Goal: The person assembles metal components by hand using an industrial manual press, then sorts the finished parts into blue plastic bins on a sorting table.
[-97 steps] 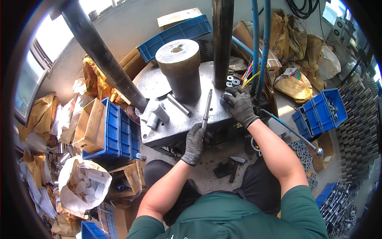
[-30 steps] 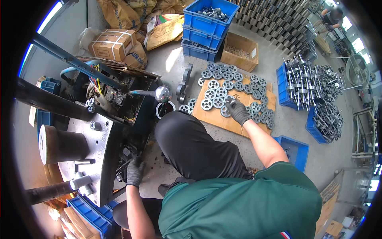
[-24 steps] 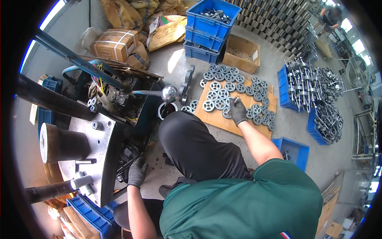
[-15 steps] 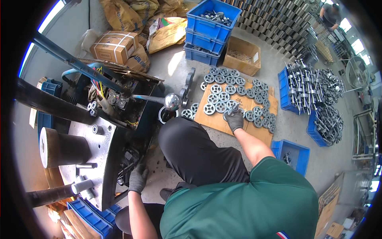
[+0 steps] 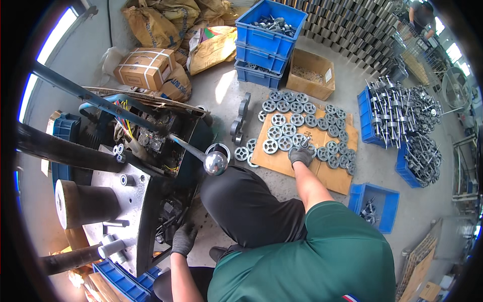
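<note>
Moved off bench (image 5: 137,211), right hand (image 5: 302,155) clasps shiny shaft (image 5: 305,142); grip of left hand (image 5: 184,239) unclear.

There's a grey metal plate (image 5: 132,214) over on the left with a thick brown metal cylinder (image 5: 93,202) on it, plus a small round metal bearing (image 5: 127,179) near that. Right of it, on the floor, a flat brown cardboard sheet (image 5: 274,162) carries round grey metal wheels (image 5: 288,129), a few off its left edge. Behind: stacked blue plastic crates (image 5: 261,40), an open brown cardboard box (image 5: 308,87) just right of them. Further right, long silver metal shafts (image 5: 386,108) fill a blue plastic bin (image 5: 366,118); beyond that, maybe a round grey fan (image 5: 455,89), pretty blurry there.
</note>
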### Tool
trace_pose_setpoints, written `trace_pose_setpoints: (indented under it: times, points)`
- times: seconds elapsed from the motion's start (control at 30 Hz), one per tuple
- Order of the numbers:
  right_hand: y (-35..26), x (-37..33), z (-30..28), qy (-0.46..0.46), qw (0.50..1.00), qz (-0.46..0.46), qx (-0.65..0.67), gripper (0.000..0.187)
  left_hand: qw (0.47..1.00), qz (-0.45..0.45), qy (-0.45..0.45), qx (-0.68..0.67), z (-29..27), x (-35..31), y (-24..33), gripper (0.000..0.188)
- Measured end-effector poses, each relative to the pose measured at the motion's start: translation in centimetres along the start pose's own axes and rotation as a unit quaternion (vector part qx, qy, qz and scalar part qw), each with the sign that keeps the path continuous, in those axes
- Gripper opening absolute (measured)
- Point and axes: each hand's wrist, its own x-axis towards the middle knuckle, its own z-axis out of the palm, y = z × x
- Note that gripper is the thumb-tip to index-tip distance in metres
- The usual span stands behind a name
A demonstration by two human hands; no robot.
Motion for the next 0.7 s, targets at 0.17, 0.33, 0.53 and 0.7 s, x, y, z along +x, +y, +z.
trace_pose_setpoints:
  times: [0.17,0.33,0.53,0.7]
  points:
    - [-0.7,1.3,0.4,-0.05,0.996,0.053,0.042,0.076,1.0,0.003,0.006,-0.02,0.0,-0.1,-0.3,0.038]
    - [-2.7,5.5,-0.6,-0.156,0.982,0.021,-0.102,0.071,1.0,0.015,0.0,0.001,0.0,-0.3,0.0,0.038]
    - [-2.9,5.8,-0.6,-0.109,0.964,-0.059,-0.235,0.049,1.0,0.024,0.01,0.012,-0.6,-0.7,0.8,0.036]
    - [1.9,11.1,-4.2,-0.396,0.91,-0.008,0.122,0.036,0.999,0.03,0.011,0.01,-0.8,-1.0,1.3,0.036]
